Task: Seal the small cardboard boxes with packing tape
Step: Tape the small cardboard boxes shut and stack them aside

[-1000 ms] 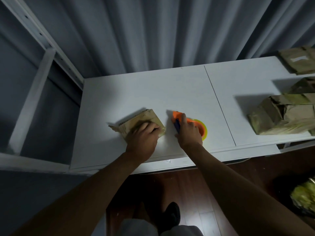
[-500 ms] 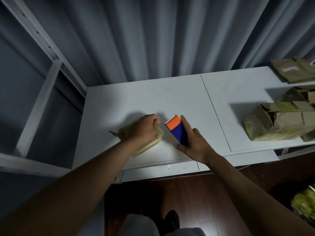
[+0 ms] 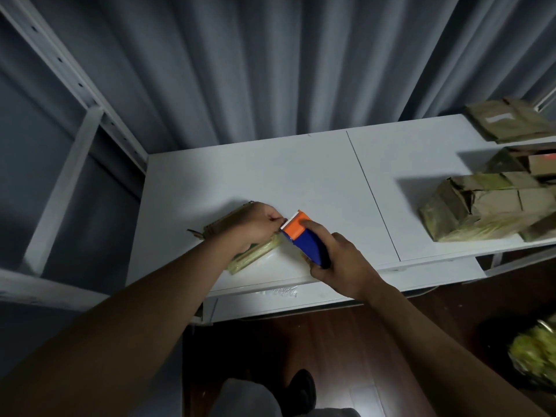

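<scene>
A small flat cardboard box [image 3: 255,255] lies on the white table [image 3: 270,182] near its front edge, mostly covered by my left hand [image 3: 255,225]. That hand's fingertips pinch at the toothed orange head of the tape dispenser [image 3: 302,236], seemingly on the tape end. My right hand [image 3: 341,260] grips the dispenser's blue body just right of the box, lifted off the table.
A pile of cardboard boxes [image 3: 493,209] sits at the right on the table, with more boxes [image 3: 508,120] behind. A metal shelf frame [image 3: 75,115] stands at the left. Grey curtain hangs behind. A yellow-green bundle [image 3: 532,353] lies on the wooden floor.
My right hand lifted the dispenser off the table and brought it to the box. My left hand shifted from pressing the box top to pinching at the dispenser's head.
</scene>
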